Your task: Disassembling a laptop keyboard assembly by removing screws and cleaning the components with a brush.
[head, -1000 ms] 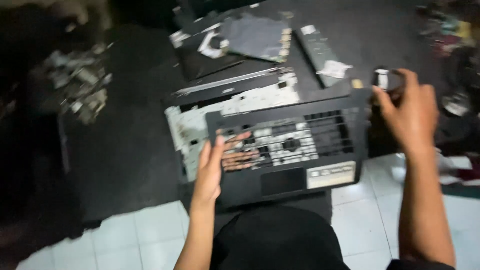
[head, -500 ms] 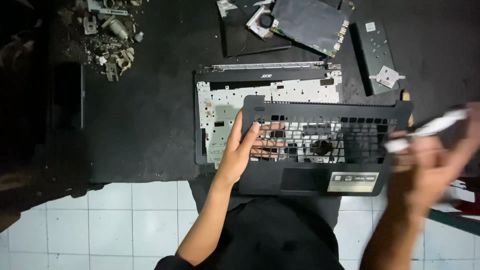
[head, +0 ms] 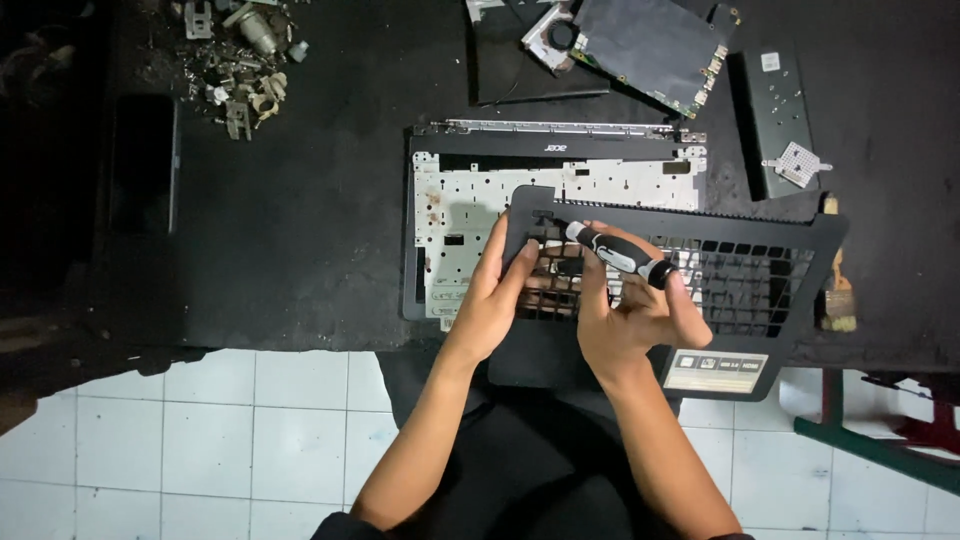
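A heap of metal screws and scrap (head: 240,60) sits far left, with bare dark mat (head: 300,230) beside it. The left hand (head: 495,300) lies flat on the black plastic laptop palmrest frame (head: 760,290) at the mat's front edge; the right hand (head: 630,320) grips a black-and-white screwdriver (head: 618,255) over its gridded keyboard opening.

Dim, sharp overhead view; dark mat swallowing detail, brighter white floor tiles (head: 200,440) below.

Black-and-white screwdriver (head: 618,254), black laptop frame (head: 780,260)
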